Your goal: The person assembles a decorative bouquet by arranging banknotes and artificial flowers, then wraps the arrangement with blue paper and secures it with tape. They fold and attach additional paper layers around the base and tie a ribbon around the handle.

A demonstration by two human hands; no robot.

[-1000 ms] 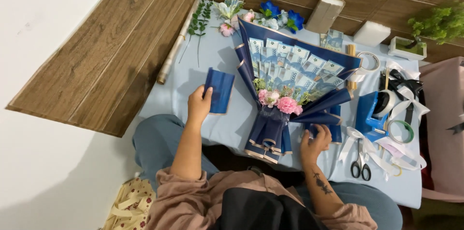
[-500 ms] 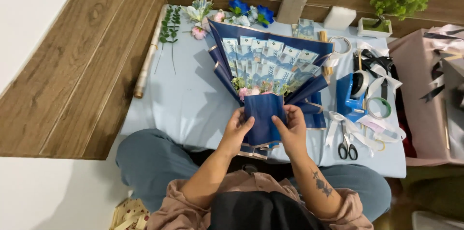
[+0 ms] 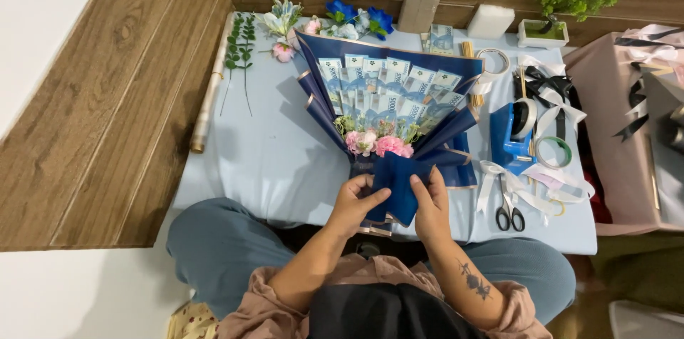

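While a pale blue table (image 3: 271, 161) bears the work, a banknote bouquet (image 3: 388, 107) in navy wrapping fans out toward twelve o'clock. At its six o'clock end, the left hand (image 3: 355, 203) and right hand (image 3: 429, 205) both pinch a folded navy paper sheet (image 3: 394, 186) against the stem. Scissors (image 3: 509, 211) lie at three o'clock, beside white ribbon (image 3: 531, 186).

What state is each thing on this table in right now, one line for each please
Left hand: gripping the folded navy paper sheet.
Right hand: gripping the same sheet's other edge.
Bouquet: lying flat, wrap fanned open, banknotes showing.
Scissors: closed, lying flat.
Tape dispenser: upright, roll loaded.
Paper roll: rolled up along the table's left edge.
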